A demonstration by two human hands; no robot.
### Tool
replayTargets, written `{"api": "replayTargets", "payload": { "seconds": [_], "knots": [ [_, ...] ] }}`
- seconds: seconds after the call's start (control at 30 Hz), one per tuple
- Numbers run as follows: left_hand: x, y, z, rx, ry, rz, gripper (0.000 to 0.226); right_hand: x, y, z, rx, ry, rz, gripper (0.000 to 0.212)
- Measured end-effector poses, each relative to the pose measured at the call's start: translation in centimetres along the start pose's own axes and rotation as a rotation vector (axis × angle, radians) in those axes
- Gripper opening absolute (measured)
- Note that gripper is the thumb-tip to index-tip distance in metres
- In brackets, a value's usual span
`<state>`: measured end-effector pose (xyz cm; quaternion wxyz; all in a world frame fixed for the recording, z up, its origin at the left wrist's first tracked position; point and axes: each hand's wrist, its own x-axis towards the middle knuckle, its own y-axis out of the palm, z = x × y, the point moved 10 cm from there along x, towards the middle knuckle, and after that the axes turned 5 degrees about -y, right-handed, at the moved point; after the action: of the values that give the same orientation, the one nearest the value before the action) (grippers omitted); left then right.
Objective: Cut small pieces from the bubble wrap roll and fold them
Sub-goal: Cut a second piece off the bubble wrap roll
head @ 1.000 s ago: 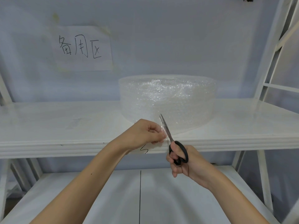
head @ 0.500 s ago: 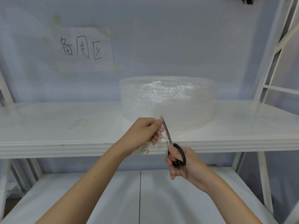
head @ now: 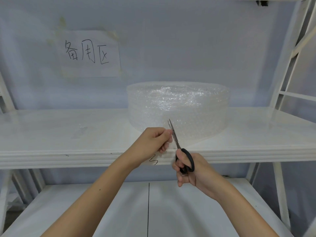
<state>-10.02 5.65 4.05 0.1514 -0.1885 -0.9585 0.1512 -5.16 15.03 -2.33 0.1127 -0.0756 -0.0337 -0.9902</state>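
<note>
Bubble wrap roll (head: 177, 106) lies flat on upper shelf (head: 68, 132), right of centre, loose end drawn toward shelf front edge. Paper sign (head: 90, 53) taped to wall behind. Right hand (head: 191, 170): fingers closed through black scissors (head: 181, 151) handles, blades nearly together against the wrap. Left hand (head: 153, 142): fingertips pinched on loose wrap just left of blades.

Clear, glossy bubble wrap roll (head: 177, 106) with a fine dimpled bubble pattern and white glints. Glossy white shelf board (head: 51, 134) on white frame uprights. Pale blue-grey wall (head: 171, 40). White paper sign (head: 90, 53) with black handwritten characters. Scissors (head: 179, 147): silver blades, black loop handles.
</note>
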Motion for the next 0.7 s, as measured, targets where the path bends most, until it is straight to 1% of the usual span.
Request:
{"api": "replayTargets", "payload": {
  "seconds": [0.5,0.7],
  "knots": [
    [-0.1,0.31,-0.1,-0.008,0.011,0.086,0.038,0.5,0.27,0.68,-0.024,-0.035,-0.019,0.04],
    [-0.09,0.42,-0.12,-0.016,0.028,0.125,0.042,0.73,0.6,0.88,0.005,-0.015,-0.007,0.046]
  ]
}}
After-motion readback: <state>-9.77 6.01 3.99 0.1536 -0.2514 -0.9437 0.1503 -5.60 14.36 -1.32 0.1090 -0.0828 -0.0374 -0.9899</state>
